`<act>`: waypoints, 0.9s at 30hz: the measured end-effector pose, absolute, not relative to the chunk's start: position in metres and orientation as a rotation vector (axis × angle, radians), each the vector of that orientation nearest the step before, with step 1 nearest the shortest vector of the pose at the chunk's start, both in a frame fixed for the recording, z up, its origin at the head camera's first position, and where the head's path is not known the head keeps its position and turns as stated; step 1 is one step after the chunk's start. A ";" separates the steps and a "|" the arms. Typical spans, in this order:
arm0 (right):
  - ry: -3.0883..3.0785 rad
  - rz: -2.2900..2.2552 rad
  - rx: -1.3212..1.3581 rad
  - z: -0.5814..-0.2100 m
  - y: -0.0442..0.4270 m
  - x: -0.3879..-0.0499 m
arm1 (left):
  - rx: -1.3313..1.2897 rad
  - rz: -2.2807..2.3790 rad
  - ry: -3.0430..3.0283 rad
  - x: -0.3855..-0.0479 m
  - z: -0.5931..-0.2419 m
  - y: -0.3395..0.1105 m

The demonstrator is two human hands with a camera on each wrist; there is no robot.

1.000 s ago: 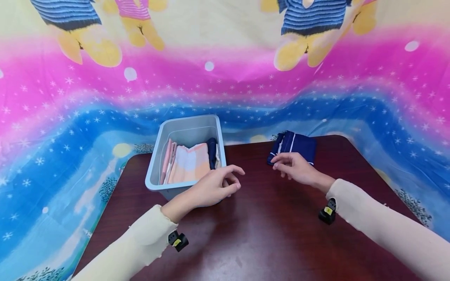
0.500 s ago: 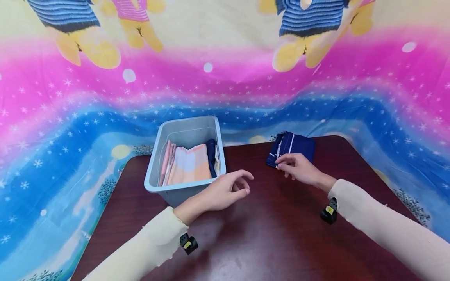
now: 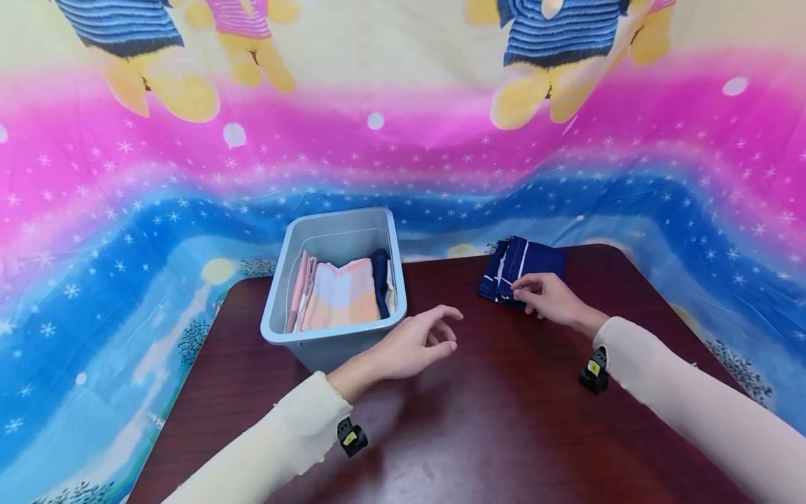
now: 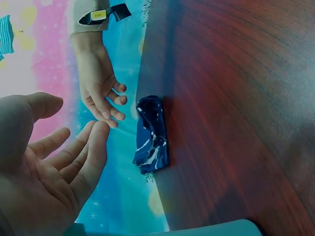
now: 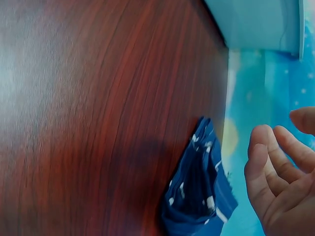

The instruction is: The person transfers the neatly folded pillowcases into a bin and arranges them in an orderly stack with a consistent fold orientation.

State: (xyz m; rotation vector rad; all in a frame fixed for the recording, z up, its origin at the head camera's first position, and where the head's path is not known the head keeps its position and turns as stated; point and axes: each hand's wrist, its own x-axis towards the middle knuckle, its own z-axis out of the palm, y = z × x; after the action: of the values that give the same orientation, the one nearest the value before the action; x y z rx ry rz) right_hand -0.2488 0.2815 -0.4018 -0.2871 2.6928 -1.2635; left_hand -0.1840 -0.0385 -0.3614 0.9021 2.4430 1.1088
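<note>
A folded navy cloth with white stripes (image 3: 504, 269) lies near the table's far edge, right of centre. My right hand (image 3: 554, 297) hovers above its near side, fingers loosely bent and holding nothing; in the right wrist view the cloth (image 5: 194, 191) lies apart from the fingers. My left hand (image 3: 412, 346), also holding nothing, hangs in front of the near right corner of a grey plastic bin (image 3: 340, 332). Folded cloths stand on edge in that bin: a peach and white checked one (image 3: 343, 294), pink ones (image 3: 300, 290) at the left, and a navy one (image 3: 380, 276) at the right.
The dark red wooden table (image 3: 466, 427) runs under both arms. Behind and beside it hangs a pink and blue curtain (image 3: 434, 161) with printed bears and snowflakes. A small black wrist camera (image 3: 351, 437) sits below the left sleeve.
My left hand has moved right, away from the bin's front. The right hand has shifted slightly right, so more of the striped navy cloth shows. The cloth and bin stay put.
</note>
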 end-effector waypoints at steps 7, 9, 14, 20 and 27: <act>2.718 -1.225 -0.188 -0.411 0.297 -0.256 | 0.874 1.136 2.422 -0.185 -0.368 -0.033; 2.724 -1.215 -0.159 -0.415 0.302 -0.259 | 0.871 1.140 2.420 -0.185 -0.369 -0.032; 2.723 -1.214 -0.088 -0.423 0.312 -0.265 | 0.864 1.141 2.420 -0.187 -0.372 -0.030; 2.743 -1.213 -0.019 -0.428 0.317 -0.267 | 0.866 1.141 2.421 -0.188 -0.376 -0.031; 2.781 -1.236 0.050 -0.432 0.324 -0.271 | 0.854 1.126 2.408 -0.188 -0.381 -0.031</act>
State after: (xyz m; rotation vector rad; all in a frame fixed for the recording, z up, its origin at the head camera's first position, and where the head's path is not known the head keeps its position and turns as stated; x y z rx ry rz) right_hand -0.2713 0.3237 -0.4324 0.0499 2.7810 -1.2362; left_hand -0.1883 -0.0313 -0.3809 0.8545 2.4084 1.1260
